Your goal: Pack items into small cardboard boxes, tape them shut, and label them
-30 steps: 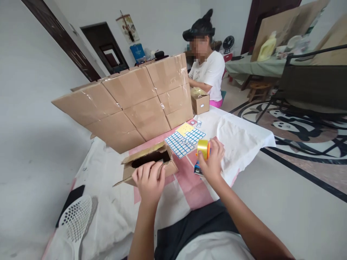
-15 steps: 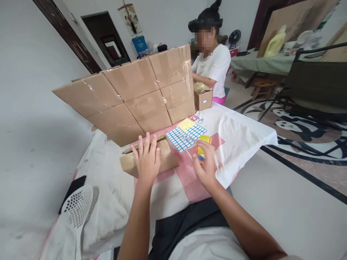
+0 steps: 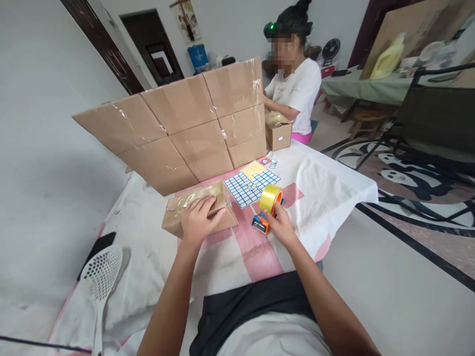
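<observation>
A small cardboard box lies on the white and pink cloth in front of me, its flaps down. My left hand presses flat on its top, fingers stretched out. My right hand grips the handle of a tape dispenser with a yellow roll, just right of the box. Sheets of blue-edged labels lie behind the dispenser.
A wall of stacked taped cartons stands behind the box. Another person in a white shirt sits at the far end with a small box. A white slotted scoop lies at the lower left. A dark rack stands right.
The box's open flaps have been folded down and my left hand now rests on top. My right hand has lowered the tape dispenser toward the cloth beside the box.
</observation>
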